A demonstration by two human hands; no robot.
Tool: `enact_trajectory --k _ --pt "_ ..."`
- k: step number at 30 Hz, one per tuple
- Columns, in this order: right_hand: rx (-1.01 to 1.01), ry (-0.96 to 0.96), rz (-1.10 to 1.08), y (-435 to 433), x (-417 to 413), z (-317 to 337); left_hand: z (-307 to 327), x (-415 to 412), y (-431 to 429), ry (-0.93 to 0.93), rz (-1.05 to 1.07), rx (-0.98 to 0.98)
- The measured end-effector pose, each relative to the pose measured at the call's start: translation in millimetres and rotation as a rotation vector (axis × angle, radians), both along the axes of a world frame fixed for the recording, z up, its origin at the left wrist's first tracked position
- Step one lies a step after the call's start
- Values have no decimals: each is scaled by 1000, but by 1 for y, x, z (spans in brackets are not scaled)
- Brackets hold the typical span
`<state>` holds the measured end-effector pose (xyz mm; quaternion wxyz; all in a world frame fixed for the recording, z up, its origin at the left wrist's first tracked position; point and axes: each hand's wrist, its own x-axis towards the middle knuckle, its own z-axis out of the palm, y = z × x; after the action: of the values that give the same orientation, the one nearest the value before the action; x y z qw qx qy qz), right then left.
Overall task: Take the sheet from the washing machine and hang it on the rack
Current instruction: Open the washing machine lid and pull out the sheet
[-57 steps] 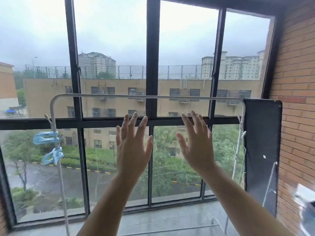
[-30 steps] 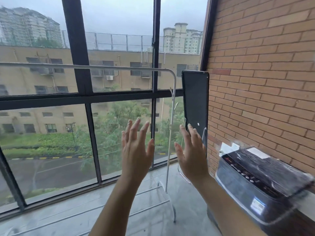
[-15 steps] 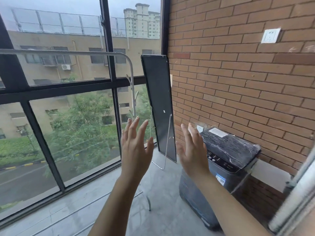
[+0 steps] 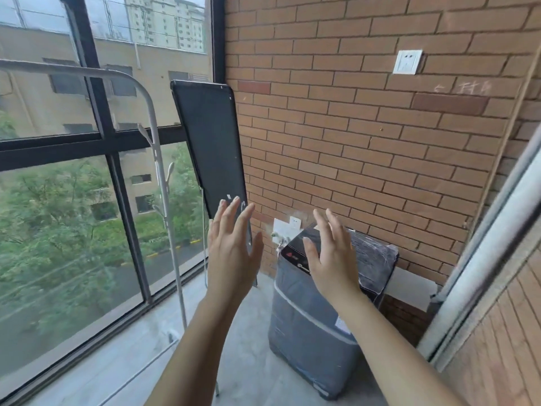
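A dark grey top-loading washing machine point(image 4: 304, 326) stands on the floor against the brick wall, its black lid down and wrapped in plastic film. No sheet is visible. The white metal drying rack point(image 4: 155, 148) stands bare along the window on the left. My left hand point(image 4: 231, 253) is raised in front of me with fingers straight and spread, holding nothing. My right hand point(image 4: 330, 256) is raised the same way, in front of the machine's lid and apart from it.
A tall black panel point(image 4: 210, 148) on a wire stand leans between rack and brick wall point(image 4: 351, 127). A wall socket point(image 4: 407, 61) sits high up; another is low behind the machine. A sliding door frame point(image 4: 483, 259) runs along the right. Grey floor point(image 4: 248, 361) lies between rack and machine.
The view has swung right from the window and rack to the brick wall and washing machine. Both hands stay raised and empty, now lower in view, in front of the machine.
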<state>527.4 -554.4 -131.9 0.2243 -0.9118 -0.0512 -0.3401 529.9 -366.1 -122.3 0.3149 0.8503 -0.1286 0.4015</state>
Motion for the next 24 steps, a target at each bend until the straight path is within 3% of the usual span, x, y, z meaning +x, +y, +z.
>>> enact_trajectory --k 13,24 --pt "-8 48 -178 -57 66 -26 -25 96 -56 47 -190 6" --pt "6 130 -237 -161 166 -60 -55 214 -158 100 -232 53"
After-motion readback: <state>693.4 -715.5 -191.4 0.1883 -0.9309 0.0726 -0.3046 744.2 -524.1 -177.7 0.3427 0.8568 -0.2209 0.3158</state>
